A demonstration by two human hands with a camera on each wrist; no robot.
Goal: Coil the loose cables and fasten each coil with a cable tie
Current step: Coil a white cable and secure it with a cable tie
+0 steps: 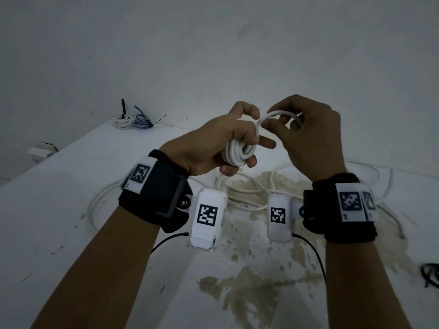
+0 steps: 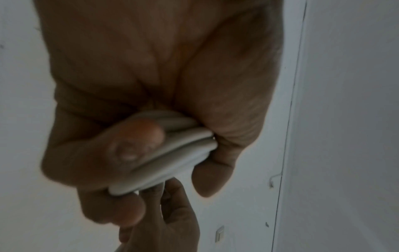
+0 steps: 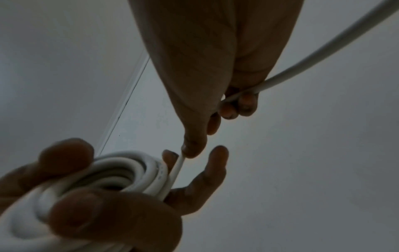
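My left hand (image 1: 228, 141) grips a small coil of white cable (image 1: 238, 151) raised above the table; several loops show between thumb and fingers. The coil (image 2: 172, 153) is squeezed in that hand (image 2: 151, 119) in the left wrist view. My right hand (image 1: 306, 129) pinches the free strand (image 1: 280, 113), which arches from the coil over to its fingers. In the right wrist view the strand (image 3: 302, 64) runs through my right hand (image 3: 207, 122) down to the coil (image 3: 121, 172). More loose white cable (image 1: 240, 186) lies on the table beneath.
Two tied coils, one white (image 1: 122, 121) and one blue (image 1: 141, 122) with a black cable tie (image 1: 158, 120), sit at the table's (image 1: 71, 181) far left corner by the wall. A brown stain (image 1: 256, 286) covers the middle. A black cable (image 1: 431, 275) lies at the right edge.
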